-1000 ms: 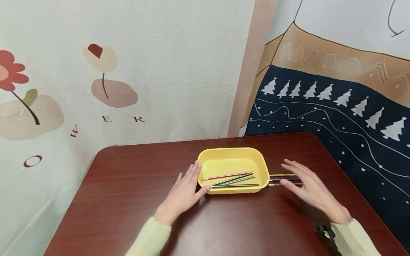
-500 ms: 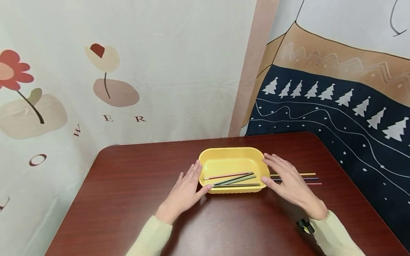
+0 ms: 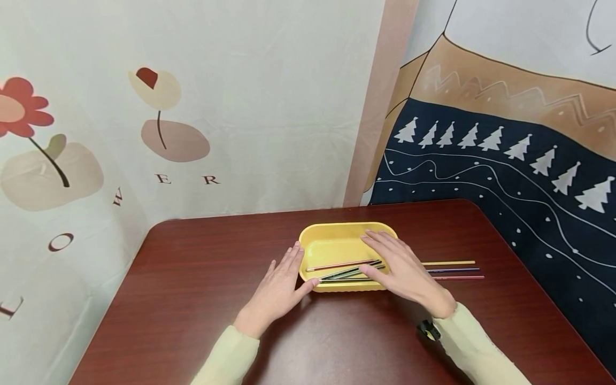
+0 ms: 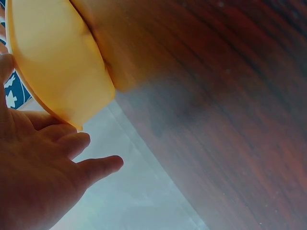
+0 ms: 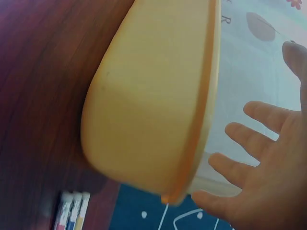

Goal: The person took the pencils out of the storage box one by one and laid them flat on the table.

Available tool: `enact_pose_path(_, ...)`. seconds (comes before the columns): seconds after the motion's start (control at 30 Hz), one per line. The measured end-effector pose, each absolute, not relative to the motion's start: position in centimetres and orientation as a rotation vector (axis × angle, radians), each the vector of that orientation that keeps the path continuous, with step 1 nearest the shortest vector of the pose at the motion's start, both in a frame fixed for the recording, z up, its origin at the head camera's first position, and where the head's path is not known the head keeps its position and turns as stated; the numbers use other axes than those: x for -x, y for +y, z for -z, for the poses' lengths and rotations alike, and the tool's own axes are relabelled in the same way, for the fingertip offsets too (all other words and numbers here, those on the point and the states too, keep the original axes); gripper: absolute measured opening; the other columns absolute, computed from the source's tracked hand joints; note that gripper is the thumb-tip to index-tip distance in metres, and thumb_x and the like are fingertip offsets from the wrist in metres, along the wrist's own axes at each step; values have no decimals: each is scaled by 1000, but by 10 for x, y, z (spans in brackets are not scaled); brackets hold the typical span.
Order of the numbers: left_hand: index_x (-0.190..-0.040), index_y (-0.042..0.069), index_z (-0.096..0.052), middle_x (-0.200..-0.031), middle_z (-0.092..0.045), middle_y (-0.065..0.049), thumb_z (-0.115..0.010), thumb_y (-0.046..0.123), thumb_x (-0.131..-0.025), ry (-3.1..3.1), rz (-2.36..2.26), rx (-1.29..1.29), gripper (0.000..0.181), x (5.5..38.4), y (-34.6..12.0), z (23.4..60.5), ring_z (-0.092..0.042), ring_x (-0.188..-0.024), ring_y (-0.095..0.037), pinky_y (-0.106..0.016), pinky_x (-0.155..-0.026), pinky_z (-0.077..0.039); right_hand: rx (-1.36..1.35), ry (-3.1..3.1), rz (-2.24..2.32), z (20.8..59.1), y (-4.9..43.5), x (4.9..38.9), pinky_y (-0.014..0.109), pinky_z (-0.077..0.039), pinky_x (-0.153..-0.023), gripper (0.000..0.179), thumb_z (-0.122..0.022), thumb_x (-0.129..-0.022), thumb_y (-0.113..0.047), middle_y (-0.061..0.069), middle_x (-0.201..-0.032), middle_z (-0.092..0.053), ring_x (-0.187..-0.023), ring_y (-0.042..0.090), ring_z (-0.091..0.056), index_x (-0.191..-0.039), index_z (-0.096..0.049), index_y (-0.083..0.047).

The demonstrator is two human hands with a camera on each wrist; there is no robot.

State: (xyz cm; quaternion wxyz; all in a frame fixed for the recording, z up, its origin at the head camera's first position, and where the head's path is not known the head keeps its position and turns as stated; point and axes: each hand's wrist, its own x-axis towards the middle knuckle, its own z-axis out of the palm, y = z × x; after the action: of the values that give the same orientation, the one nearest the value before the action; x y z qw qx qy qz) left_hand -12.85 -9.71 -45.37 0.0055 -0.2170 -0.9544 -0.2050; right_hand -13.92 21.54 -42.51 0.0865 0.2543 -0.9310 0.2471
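Note:
A yellow plastic basin [image 3: 332, 247] stands on the table; in it lie a red pencil [image 3: 339, 265] and several dark and green pencils [image 3: 337, 277]. My left hand [image 3: 274, 291] rests with straight fingers against the basin's left end, its thumb at the front rim. In the left wrist view its fingers [image 4: 72, 143] lie along the rim. My right hand [image 3: 404, 275] hovers over the basin's right end, fingers spread and nothing in it. The right wrist view shows these fingers [image 5: 244, 172] apart from the rim.
Right of the basin, a yellow pencil [image 3: 452, 262], a dark blue pencil [image 3: 457, 270] and a red pencil [image 3: 457, 277] lie side by side, their left ends hidden behind my right hand. The table [image 3: 192, 299] meets a patterned cloth [image 3: 269, 133] along its back edge.
My right hand has moved left from above the three pencils on the table to over the basin's right end, uncovering their right ends. My left hand has stayed at the basin.

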Motion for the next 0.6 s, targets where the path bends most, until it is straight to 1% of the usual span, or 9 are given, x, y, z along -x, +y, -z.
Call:
enact_pose_path(0.17,-161,-2,-30,-169,-23,-16,-52,59,-103,-2983,643,684,86,128,-98,453,-25,-156,-33,-64,-119,-26,-811,-2785,-704,427,202,148,66,-30,-116,72,-64,-98,-55,10,-161,-44,-149,38,-38,-154,-52,-13)
enact_pose_path(0.33,-161,-1,-30,-170,-23,-16,-51,59,-104,-2988,641,685,86,128,-98,454,-24,-156,-32,-64,-120,-25,-825,-2843,-697,430,189,156,70,-29,-115,74,-60,-98,-61,8,-163,-42,-151,39,-34,-156,-49,-16)
enact_pose_path(0.43,-161,-1,-29,-170,-23,-15,-50,59,-104,-2993,644,684,86,128,-98,453,-24,-156,-32,-64,-120,-25,-839,-2867,-703,432,182,160,70,-29,-115,75,-59,-98,-62,7,-163,-42,-150,40,-35,-156,-49,-17)
enact_pose_path(0.53,-161,-1,-29,-170,-22,-15,-50,59,-104,-2996,650,683,86,128,-98,453,-24,-156,-33,-64,-120,-25,-852,-2876,-718,434,175,164,68,-30,-115,72,-61,-98,-60,8,-162,-44,-149,39,-38,-155,-51,-17)
enact_pose_path(0.6,-162,-1,-29,-170,-22,-15,-50,60,-104,-2997,651,682,87,128,-98,453,-23,-156,-33,-64,-120,-24,-856,-2884,-733,435,171,166,64,-33,-116,70,-63,-98,-58,8,-160,-46,-148,37,-40,-154,-52,-18)
